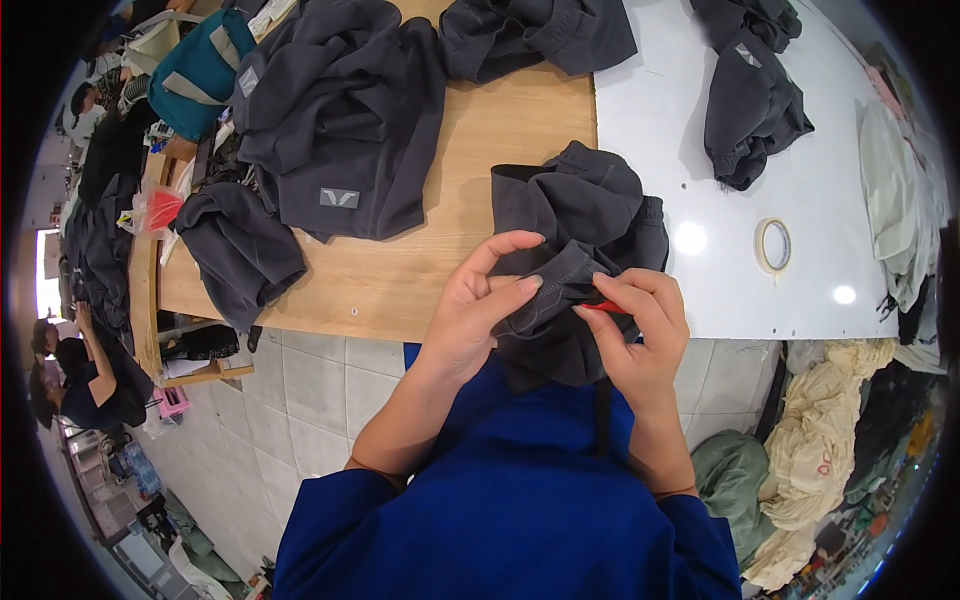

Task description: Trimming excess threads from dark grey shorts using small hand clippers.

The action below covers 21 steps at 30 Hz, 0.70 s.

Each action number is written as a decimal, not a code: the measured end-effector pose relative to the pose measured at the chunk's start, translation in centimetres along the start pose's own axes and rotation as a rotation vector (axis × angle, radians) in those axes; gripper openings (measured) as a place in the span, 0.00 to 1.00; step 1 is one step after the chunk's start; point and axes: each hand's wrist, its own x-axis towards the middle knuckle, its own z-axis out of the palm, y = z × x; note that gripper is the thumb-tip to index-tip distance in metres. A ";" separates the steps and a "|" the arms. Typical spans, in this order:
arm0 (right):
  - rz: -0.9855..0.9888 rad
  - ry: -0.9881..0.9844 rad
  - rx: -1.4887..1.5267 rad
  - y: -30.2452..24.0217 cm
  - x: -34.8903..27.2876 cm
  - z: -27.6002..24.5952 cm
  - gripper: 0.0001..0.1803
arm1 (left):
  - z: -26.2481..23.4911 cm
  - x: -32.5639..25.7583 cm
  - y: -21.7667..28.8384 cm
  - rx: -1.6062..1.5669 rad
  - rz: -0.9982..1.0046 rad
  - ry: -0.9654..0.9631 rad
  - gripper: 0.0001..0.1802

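A dark grey garment (pixel 565 205) lies bunched at the table's front edge, part of it hanging over toward my lap. My left hand (pixel 475 305) pinches its stitched hem (pixel 555 283) between thumb and fingertips. My right hand (pixel 640 325) is closed at the other side of the hem, with a small red tool (pixel 608 307) between its fingers. The tool's tip and most of its body are hidden, so its exact kind does not show. The thumb and index finger of that hand are at the cloth.
More dark grey garments (pixel 345 120) are piled at the back left, with others (pixel 755 110) on the white tabletop (pixel 650 120). A tape roll (pixel 772 246) lies at right. A teal bag (pixel 198 75) stands far left. Cream cloth bundles (pixel 815 460) sit below right. Another person (pixel 85 375) works at left.
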 end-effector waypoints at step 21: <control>0.044 0.005 0.037 -0.1 -0.5 -0.3 0.16 | 0.0 -0.4 0.1 0.191 0.066 -0.007 0.24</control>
